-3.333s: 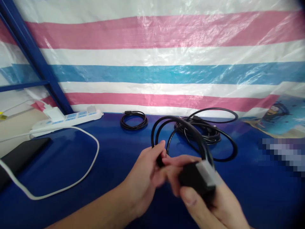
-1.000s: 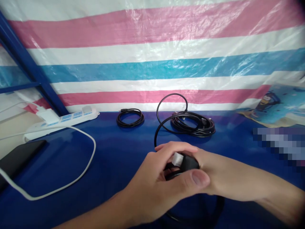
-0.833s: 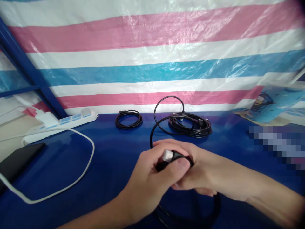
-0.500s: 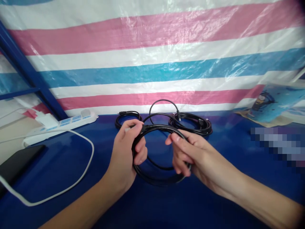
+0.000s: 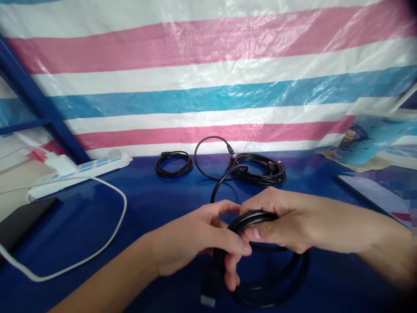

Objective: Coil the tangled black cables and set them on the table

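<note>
Both hands grip one coiled black cable (image 5: 280, 278) low over the blue table (image 5: 156, 208). My left hand (image 5: 202, 239) wraps the coil's left side, with the cable's black plug (image 5: 210, 289) hanging just below its fingers. My right hand (image 5: 276, 219) closes over the top of the coil. A loose strand of the same cable (image 5: 221, 178) runs up from the hands toward a larger black cable bundle (image 5: 259, 169) at the back.
A small black cable coil (image 5: 173, 163) lies at the back centre. A white power strip (image 5: 78, 170) with a white cord (image 5: 110, 234) sits at the left, beside a dark flat device (image 5: 19, 221). A striped tarp (image 5: 208, 87) hangs behind. A flat printed sheet (image 5: 374, 193) lies at the right.
My hands have dropped from mid-air toward the table and come together on the coil. The coil now lies flatter, and the plug hangs below my left hand.
</note>
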Available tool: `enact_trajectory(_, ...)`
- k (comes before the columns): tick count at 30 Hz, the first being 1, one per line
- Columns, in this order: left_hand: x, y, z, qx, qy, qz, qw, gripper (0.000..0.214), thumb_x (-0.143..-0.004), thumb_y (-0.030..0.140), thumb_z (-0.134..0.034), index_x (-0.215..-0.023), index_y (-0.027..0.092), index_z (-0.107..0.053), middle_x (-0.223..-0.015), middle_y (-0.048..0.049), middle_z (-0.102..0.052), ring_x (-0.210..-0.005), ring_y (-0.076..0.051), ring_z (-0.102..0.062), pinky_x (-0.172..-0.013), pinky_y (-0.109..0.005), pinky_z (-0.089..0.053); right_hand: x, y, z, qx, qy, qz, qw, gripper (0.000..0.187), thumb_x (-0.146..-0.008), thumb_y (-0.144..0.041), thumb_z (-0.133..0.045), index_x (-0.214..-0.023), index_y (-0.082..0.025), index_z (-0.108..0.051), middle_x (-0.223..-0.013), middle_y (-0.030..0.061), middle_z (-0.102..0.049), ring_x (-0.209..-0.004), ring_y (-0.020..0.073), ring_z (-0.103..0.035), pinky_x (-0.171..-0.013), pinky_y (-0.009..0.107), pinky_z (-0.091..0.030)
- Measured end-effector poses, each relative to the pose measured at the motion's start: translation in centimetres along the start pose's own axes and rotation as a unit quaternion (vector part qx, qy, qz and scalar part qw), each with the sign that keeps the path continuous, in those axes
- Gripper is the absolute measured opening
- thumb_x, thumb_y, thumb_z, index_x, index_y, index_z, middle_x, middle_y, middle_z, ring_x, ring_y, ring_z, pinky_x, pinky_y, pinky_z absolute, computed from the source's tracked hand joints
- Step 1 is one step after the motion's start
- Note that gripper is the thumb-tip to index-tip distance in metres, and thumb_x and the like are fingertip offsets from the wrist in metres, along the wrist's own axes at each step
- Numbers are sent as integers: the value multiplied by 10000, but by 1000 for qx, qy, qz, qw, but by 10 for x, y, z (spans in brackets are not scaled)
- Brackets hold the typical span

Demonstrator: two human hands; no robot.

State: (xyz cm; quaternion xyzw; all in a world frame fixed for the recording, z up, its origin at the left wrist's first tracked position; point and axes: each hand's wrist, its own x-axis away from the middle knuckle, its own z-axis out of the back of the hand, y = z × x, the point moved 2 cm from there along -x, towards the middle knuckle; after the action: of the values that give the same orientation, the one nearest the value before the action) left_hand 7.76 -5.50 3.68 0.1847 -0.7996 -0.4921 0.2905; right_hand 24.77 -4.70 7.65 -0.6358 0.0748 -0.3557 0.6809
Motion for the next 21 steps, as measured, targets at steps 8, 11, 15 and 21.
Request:
enact_trajectory(8, 7, 19, 1, 92, 278, -167, 941, 121, -720, 121, -604, -763, 201, -525, -389, 136, -158, -332, -22, -111, -317, -143, -182, -24, 12, -11, -181, 219, 157, 946, 285, -879, -432, -611, -826, -153, -580, -527, -45, -461, -431, 43, -382, -418, 142, -330)
enact_trajectory(11, 8, 22, 6, 133, 301, -223, 918, 97, -746, 125, -593, -746, 200, -531, -411, 127, -122, -336, -27, -100, -325, -153, -192, -33, 14, -15, -211, 263, 214, 917, 376, -903, -520, -536, -934, -158, -636, -455, -65, -390, -402, 48, -342, -452, 164, -366)
enact_trajectory(15, 3, 16, 5, 142, 259, -210, 932, 67, -756, 126, -580, -768, 191, -573, -392, 121, -155, -324, -31, -160, -361, -163, -268, -37, 12, -17, -254, 299, 244, 887, 481, -827, -613, -578, -816, -137, -645, -463, -82, -265, -368, 38, -229, -363, 170, -259)
enact_trajectory(21, 11, 45, 14, 33, 146, -219, 964, 30, -773, 157, -615, -784, 175, -594, -436, 103, -262, -380, -31, -295, -485, -189, -406, -32, -22, 2, -195, 324, 196, 905, 463, -813, -606, -591, -708, -156, -622, -473, -62, -272, -362, 40, -186, -334, 192, -130)
